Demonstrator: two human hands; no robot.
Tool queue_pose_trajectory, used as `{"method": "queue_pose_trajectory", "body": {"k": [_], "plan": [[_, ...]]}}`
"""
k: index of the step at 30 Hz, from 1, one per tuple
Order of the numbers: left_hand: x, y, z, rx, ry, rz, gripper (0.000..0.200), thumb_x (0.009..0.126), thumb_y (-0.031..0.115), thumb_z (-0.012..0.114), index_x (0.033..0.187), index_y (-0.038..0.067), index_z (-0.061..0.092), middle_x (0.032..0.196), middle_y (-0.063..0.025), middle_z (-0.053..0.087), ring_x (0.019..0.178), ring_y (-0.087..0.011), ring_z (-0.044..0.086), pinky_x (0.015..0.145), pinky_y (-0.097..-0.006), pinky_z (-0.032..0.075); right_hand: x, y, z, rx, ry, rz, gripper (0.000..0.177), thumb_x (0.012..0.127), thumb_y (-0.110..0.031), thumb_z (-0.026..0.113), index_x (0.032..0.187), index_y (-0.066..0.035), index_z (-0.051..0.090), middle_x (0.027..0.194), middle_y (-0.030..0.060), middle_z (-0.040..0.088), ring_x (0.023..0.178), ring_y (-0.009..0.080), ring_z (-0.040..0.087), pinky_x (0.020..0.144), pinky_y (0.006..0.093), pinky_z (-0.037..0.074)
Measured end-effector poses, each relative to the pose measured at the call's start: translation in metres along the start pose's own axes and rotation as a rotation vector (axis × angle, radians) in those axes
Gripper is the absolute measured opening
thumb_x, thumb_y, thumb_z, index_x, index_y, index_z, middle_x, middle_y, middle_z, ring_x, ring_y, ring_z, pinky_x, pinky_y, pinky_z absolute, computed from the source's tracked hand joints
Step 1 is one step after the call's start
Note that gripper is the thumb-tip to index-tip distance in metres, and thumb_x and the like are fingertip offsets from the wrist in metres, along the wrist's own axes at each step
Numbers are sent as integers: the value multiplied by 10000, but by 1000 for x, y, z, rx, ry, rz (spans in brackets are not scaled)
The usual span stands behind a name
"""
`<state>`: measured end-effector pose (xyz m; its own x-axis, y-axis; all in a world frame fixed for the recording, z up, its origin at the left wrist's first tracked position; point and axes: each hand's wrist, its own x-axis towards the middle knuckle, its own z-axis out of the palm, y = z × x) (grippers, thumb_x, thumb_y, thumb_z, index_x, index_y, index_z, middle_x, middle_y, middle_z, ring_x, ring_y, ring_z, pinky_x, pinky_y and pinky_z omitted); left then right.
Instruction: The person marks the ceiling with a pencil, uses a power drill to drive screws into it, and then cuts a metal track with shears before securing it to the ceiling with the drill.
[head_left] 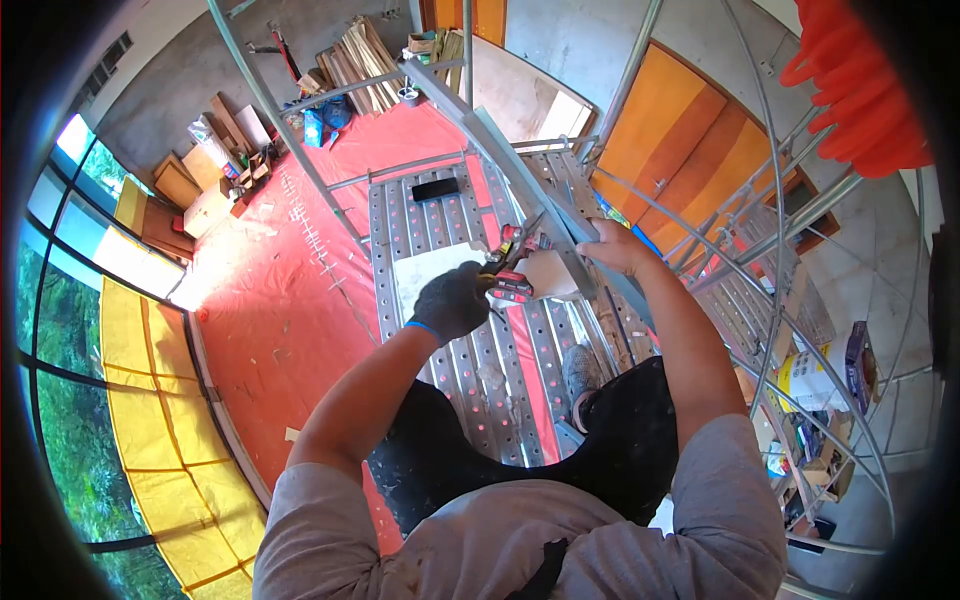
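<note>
My left hand [455, 303], in a dark glove, is closed around the handles of what look like tin snips [494, 268]. Their dark jaws reach up toward a long grey metal channel [545, 203], which slants across the platform. My bare right hand [615, 248] grips this channel at its right edge, fingers wrapped over it. Close beside my left hand is a red and black cordless drill [512, 288], partly covered by the snips. A pale board [425, 275] lies under the tools. Exactly where the jaws meet the metal is hard to make out.
Perforated scaffold planks [395, 222] bear a black phone-like object [435, 188]. Scaffold tubes [280, 130] surround me. Red sheeting [270, 350] covers the floor below. Timber [365, 62] leans at the back wall, wooden doors [660, 140] stand right, and red coiled hose [865, 90] hangs upper right.
</note>
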<state>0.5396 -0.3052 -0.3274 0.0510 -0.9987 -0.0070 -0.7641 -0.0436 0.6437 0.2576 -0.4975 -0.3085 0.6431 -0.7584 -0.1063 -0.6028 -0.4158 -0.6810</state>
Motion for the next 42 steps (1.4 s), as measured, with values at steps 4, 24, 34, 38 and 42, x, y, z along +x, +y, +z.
{"method": "queue_pose_trajectory", "body": {"k": [4, 24, 34, 38, 42], "plan": [[0, 5, -22, -22, -12, -29, 341, 815, 213, 696, 1106, 50, 628, 939, -211, 679, 857, -358, 672, 777, -430, 528, 5, -5, 2, 114, 3, 12, 434, 822, -270, 706, 1153, 9, 673, 969, 180, 726, 872, 261, 701, 814, 372, 531], [-4, 5, -30, 209, 181, 66, 650, 790, 170, 676, 1389, 64, 449, 1180, -227, 606, 1094, -437, 587, 934, -526, 478, -16, -26, -32, 688, -62, 31, 389, 889, -202, 701, 1221, -14, 628, 962, 90, 698, 810, 180, 676, 755, 339, 550], [-9, 37, -47, 374, 534, 279, 729, 671, 155, 705, 1354, 61, 469, 1142, -191, 580, 1033, -384, 553, 946, -538, 409, -11, -9, -33, 960, -261, -4, 430, 888, -209, 708, 1263, -25, 605, 968, 86, 697, 797, 206, 691, 738, 355, 564], [-7, 28, -41, 297, 438, 216, 693, 699, 149, 698, 1349, 74, 473, 1159, -192, 589, 1056, -399, 569, 937, -527, 434, -15, -16, -32, 935, -189, -8, 421, 890, -195, 703, 1263, -28, 605, 957, 81, 691, 786, 197, 683, 733, 350, 558], [-3, 20, -33, 127, 251, 98, 677, 742, 177, 718, 1359, 60, 465, 1183, -208, 601, 1099, -411, 591, 936, -502, 483, -16, -24, -30, 760, -50, -32, 419, 895, -145, 680, 1287, -26, 594, 982, 71, 683, 812, 174, 667, 765, 343, 545]]}}
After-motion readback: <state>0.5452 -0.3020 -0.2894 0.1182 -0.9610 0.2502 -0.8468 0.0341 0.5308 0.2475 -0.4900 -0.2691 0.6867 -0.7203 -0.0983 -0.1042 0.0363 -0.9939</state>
